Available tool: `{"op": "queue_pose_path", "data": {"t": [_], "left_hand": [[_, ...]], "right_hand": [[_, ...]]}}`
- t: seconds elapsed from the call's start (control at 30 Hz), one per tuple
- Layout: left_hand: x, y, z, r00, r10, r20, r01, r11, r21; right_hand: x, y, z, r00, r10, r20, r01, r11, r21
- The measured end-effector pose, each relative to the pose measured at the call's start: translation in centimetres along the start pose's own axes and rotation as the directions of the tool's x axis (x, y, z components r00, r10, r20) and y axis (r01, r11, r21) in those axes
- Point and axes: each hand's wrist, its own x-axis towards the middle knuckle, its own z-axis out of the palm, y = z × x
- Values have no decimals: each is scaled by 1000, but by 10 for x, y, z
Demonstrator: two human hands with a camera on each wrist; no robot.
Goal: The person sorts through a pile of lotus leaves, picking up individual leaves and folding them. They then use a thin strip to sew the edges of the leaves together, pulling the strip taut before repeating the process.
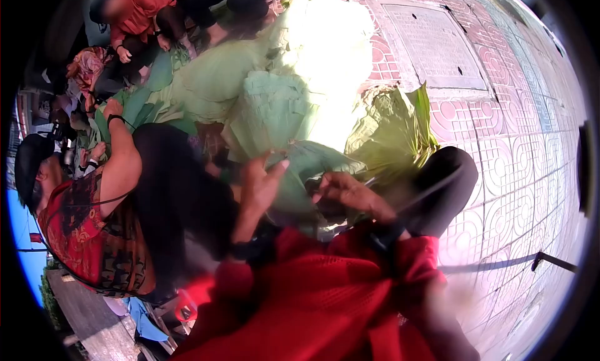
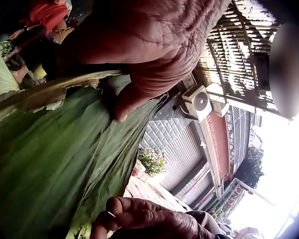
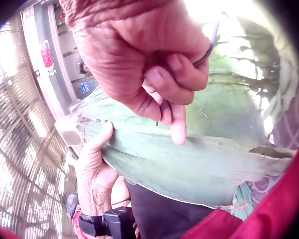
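Note:
My left hand [image 1: 259, 183] pinches the edge of a broad green leaf [image 3: 174, 162] between thumb and fingers. The leaf spreads across my lap, pleated and tattered along its edge, and fills much of the left wrist view. Close beside it, my right hand [image 1: 353, 192] has its fingers curled round a thin dark tool [image 3: 204, 57] with a narrow pointed end; its kind is mostly hidden in the palm. One fingertip of that hand lies right at the leaf's surface in the right wrist view.
In front of my knees stand a stack of green leaves [image 1: 269, 105] and a sunlit pale heap [image 1: 325, 42]. A yellow-green leaf bundle [image 1: 394, 130] lies near my right knee. A person in a cap [image 1: 94, 223] sits close on the left; others sit behind. Patterned paving [image 1: 500, 173] extends right.

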Motion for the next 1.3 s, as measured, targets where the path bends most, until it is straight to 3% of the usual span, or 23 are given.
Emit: {"op": "queue_pose_path", "data": {"t": [0.07, 0.1, 0.2, 0.3, 0.37, 0.4, 0.43, 0.47, 0.53, 0.57, 0.63, 0.67, 0.73, 0.8, 0.83, 0.9, 0.93, 0.97, 1.03, 1.07, 1.17, 1.27, 1.3], "left_hand": [[7, -1, -6, 996, 29, -84, -52, 956, -289], [11, 16, 7, 992, 49, -117, -84, 946, -313], [26, 62, -6, 977, 93, -192, -154, 931, -331], [72, 55, 6, 965, 175, -197, -213, 958, -192], [95, 73, 14, 959, 241, -150, -263, 953, -149], [109, 80, 19, 952, 272, -136, -290, 947, -136], [122, 86, 23, 945, 303, -120, -317, 940, -123], [128, 98, 25, 940, 326, -95, -339, 918, -204], [136, 120, 26, 879, 438, -190, -476, 824, -307], [139, 131, 26, 842, 484, -241, -540, 764, -353], [143, 157, 23, 606, 696, -386, -796, 534, -286], [143, 169, 23, 546, 725, -420, -838, 473, -273], [143, 186, 25, 421, 763, -489, -907, 346, -241], [157, 172, 36, 476, 813, -336, -878, 464, -120], [166, 157, 44, 504, 822, -264, -858, 511, -48], [193, 93, 78, 648, 762, -4, -744, 633, 213], [207, 39, 97, 736, 669, 104, -670, 697, 257], [212, 1, 109, 808, 553, 202, -589, 748, 307], [190, -11, 112, 861, 363, 356, -498, 744, 446], [179, -17, 113, 871, 251, 422, -458, 726, 513], [162, -41, 111, 820, 440, 367, -569, 555, 606], [148, -51, 104, 781, 545, 306, -562, 397, 726], [140, -51, 101, 778, 570, 265, -558, 433, 708]], "right_hand": [[5, 7, 3, 1000, -20, -10, 19, 995, -100], [-7, 2, -9, 999, -35, -25, 32, 993, -111], [2, 22, -8, 990, -139, -31, 139, 990, -26], [9, 37, -9, 981, -181, -68, 188, 975, 115], [6, 18, 0, 987, -134, -92, 146, 981, 129], [11, 26, -2, 973, -223, -66, 233, 939, 255], [10, 32, -7, 976, -194, -95, 211, 948, 238], [8, 24, -4, 979, -160, -125, 185, 956, 227], [6, 10, 3, 979, -97, -181, 131, 974, 186], [6, 12, 2, 978, -115, -174, 164, 938, 307], [6, 16, 2, 975, -154, -162, 218, 821, 528], [7, 16, -1, 982, -81, -169, 155, 857, 491], [4, 20, -9, 982, -94, -161, 144, 931, 335], [5, 14, -10, 980, -64, -188, 105, 971, 214], [5, 11, -11, 982, -102, -162, 148, 940, 309], [2, 12, -10, 977, -177, -122, 215, 837, 504], [0, 7, -10, 985, -76, -153, 113, 962, 248], [0, 7, -9, 982, -96, -161, 137, 955, 264], [-1, 2, -5, 974, -129, -189, 182, 938, 296], [-6, -10, -5, 980, -17, -197, 36, 995, 92], [-4, 7, -7, 980, -37, -194, 75, 978, 195], [-4, -2, -1, 970, -24, -242, 39, 998, 55], [-3, -4, 0, 967, -17, -252, 25, 999, 30]]}}
